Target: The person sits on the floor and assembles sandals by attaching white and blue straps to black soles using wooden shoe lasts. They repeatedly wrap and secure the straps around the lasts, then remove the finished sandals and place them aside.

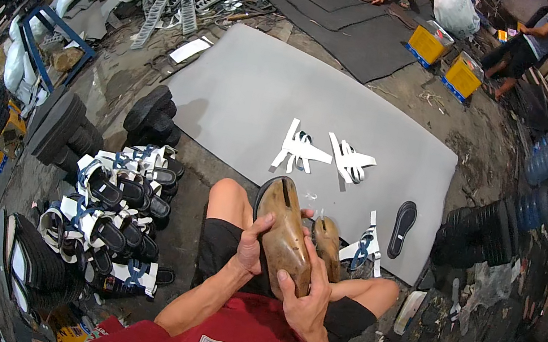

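Brown and glossy, a shoe mould (285,242) sits at the centre of the frame, a dark slit near its upper end. The left hand (251,246) clasps its left side, thumb pressed against the edge; the right hand (307,300) grips its lower right, thumb on top. A second mould (327,243) lies just right of it, beside the bent leg. Beyond, a grey sheet (252,86) carries two white strap pieces (303,150) near the middle, with a black sole (402,230) at its lower right. Strappy sandals (117,195) are heaped at left, below a dark stack (151,113).
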Demonstrator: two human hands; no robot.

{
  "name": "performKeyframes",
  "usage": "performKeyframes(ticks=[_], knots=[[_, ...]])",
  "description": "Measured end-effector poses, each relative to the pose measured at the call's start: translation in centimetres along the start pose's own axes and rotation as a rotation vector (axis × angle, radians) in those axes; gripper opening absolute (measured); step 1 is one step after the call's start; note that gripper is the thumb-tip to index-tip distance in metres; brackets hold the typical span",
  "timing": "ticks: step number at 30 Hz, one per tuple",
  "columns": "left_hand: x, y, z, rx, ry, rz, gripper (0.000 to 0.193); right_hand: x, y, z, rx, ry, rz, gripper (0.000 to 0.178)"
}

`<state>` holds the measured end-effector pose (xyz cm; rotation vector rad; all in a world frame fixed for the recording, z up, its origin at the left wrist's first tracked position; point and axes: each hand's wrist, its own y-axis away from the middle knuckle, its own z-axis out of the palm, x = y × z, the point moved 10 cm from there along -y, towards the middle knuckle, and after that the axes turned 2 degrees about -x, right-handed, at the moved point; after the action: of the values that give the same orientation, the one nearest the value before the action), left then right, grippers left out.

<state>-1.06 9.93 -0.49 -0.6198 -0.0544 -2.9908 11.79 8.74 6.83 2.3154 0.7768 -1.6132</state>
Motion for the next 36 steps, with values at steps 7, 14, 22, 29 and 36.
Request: performKeyframes(ticks=[7,14,22,29,36], knots=[[0.6,1.3,-0.8,0.078,0.038,-0.054,0.063,-1.7,0.1,1.2,-0.057,-0.02,-0.069,0.082],[3.0,-1.7,-0.5,0.173,0.154,0.078,0.065,1.8,0.8,1.7,-0.157,-0.071,0.038,0.107],[2.4,-1.5,1.1,0.179,0.121,0.139,0.066,1.4,1.7,1.3,-0.011,0.048,-0.04,0.097],[2.0,-1.3,1.7,0.183,0.012,0.119,0.071,2.4,3.5,1.5,0.045,0.082,-0.102,0.099],[-1.4,0.3,-1.7,0.035,0.118,-0.174,0.072,1.6,1.3,-3.0,-0.036,0.071,-0.221,0.077]])
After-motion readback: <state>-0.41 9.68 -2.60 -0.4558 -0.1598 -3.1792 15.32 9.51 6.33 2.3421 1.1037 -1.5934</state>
